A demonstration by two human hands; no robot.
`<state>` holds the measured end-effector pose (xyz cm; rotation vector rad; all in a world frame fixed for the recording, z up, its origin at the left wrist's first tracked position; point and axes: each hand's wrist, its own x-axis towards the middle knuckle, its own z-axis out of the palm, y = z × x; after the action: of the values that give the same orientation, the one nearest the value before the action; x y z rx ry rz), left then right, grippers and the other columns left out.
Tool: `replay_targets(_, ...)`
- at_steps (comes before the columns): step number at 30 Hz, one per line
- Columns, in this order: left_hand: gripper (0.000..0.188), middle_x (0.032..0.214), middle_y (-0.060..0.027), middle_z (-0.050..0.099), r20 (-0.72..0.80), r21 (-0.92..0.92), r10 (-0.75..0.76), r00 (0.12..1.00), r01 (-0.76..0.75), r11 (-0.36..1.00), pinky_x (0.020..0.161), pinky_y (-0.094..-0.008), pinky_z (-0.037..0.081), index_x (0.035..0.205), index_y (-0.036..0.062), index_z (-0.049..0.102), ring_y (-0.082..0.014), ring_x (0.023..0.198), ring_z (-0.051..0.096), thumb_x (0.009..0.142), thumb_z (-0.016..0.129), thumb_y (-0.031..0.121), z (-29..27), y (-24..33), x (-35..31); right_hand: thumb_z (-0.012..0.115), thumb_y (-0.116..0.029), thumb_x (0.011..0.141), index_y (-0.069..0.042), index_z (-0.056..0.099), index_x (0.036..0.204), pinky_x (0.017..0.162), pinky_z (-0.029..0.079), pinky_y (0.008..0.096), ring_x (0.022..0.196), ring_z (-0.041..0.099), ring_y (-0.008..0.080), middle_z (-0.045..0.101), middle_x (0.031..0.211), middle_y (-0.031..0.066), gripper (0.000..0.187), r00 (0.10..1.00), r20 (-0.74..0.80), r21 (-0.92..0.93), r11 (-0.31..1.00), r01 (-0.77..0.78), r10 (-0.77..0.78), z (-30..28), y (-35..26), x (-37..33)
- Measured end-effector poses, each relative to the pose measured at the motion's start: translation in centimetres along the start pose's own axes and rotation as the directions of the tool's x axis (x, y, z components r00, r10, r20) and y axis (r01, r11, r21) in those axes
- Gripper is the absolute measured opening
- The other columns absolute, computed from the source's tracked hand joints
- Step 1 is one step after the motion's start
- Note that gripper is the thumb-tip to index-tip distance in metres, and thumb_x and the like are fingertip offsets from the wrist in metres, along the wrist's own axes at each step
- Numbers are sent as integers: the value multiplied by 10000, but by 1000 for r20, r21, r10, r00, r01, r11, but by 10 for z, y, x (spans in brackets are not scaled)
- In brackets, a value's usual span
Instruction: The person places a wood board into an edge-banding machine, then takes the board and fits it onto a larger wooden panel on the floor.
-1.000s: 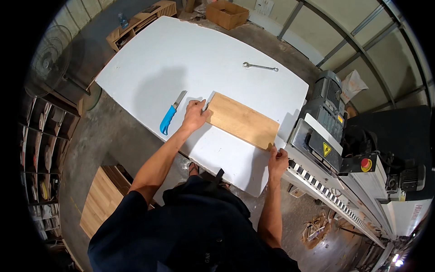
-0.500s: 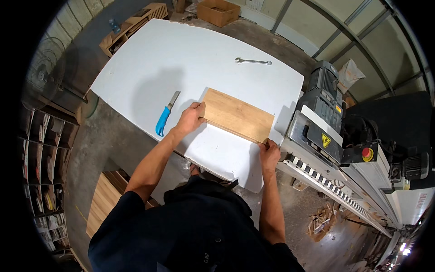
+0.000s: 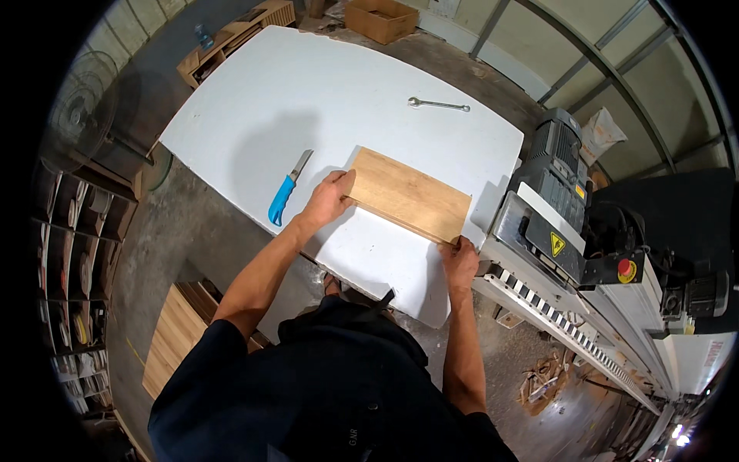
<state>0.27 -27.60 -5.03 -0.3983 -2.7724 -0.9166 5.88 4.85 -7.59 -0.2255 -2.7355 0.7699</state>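
Note:
A rectangular wood-grain board lies at a slant over the near right part of the white tabletop. My left hand is closed on the board's left end, with the thumb near its front edge. At the right front corner, the fingers of my right hand pinch the board's edge; some fingertips are hidden beneath or behind it. To the left of my left hand rests a knife with a blue handle, its blade pointing away from me. A metal combination wrench lies beyond the board, toward the far right.
On the right, a machine with a grey motor, a toothed conveyor track and a red stop button stands close to the table. Shelves and a fan are at left. A cardboard box sits beyond the table.
The view has shifted slightly, so the table and tools appear a little to the right. Both hands keep their hold on the board, which has barely moved.

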Motion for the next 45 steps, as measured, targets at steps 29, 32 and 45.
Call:
replay_targets(29, 499, 1002, -149, 642, 182, -562, -479, 858, 491, 666, 860, -263, 450, 1253, -52, 499, -154, 942, 580, 832, 640, 177, 21, -28, 23, 638, -261, 870, 64, 655, 938, 637, 448, 268, 670, 516, 103, 630, 740, 32, 333, 901, 348, 496, 764, -412, 260, 4, 18, 13)
replay_targets(32, 473, 1023, -141, 656, 139, -515, -497, 856, 491, 702, 877, -255, 446, 1229, -84, 509, -159, 953, 597, 831, 633, 140, 22, -24, 21, 640, -282, 870, 28, 676, 892, 526, 324, 244, 600, 401, 74, 504, 655, -38, 313, 917, 336, 462, 811, -360, 216, 4, 18, 15)
replay_targets(45, 507, 1188, -178, 594, 158, -708, -539, 827, 476, 523, 908, -275, 446, 1256, -96, 476, -203, 1063, 578, 828, 653, 109, 24, -24, 18, 680, -296, 842, -2, 667, 996, 648, 447, 253, 742, 561, 110, 652, 840, 28, 333, 829, 469, 533, 650, -541, 306, 0, 20, 16)
